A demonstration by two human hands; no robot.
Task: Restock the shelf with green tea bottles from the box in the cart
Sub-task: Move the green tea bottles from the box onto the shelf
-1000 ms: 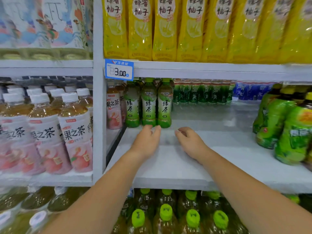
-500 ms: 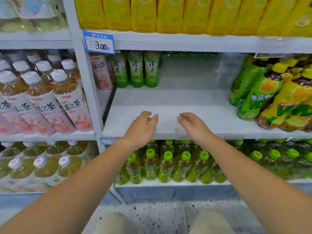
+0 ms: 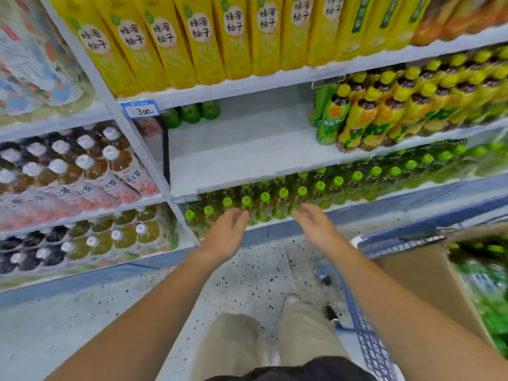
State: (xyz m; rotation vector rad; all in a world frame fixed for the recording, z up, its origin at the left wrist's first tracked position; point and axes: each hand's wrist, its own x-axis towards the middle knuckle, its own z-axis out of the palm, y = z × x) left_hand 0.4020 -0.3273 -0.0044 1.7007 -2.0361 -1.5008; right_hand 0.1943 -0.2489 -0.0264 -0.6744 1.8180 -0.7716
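Three green tea bottles (image 3: pixel 191 113) stand at the back left of a mostly bare white shelf (image 3: pixel 247 149). My left hand (image 3: pixel 226 233) and my right hand (image 3: pixel 316 225) hang in the air below that shelf's front edge, both with relaxed fingers and holding nothing. At the right, a cardboard box (image 3: pixel 428 281) sits in a blue wire cart (image 3: pixel 368 339). Blurred green bottles (image 3: pixel 492 292) show inside the box.
Yellow-green bottles (image 3: pixel 384 114) fill the shelf's right part. Yellow cartons (image 3: pixel 209 42) line the shelf above, green-capped bottles (image 3: pixel 275 199) the shelf below. Peach tea bottles (image 3: pixel 90 171) stand in the left bay. A price tag (image 3: pixel 141 110) reads 3.00. Speckled floor (image 3: pixel 247 279) lies underfoot.
Both hands have drawn back from the shelf surface and now hang below its front edge. The view has tilted down and right, bringing the cart and box into sight.
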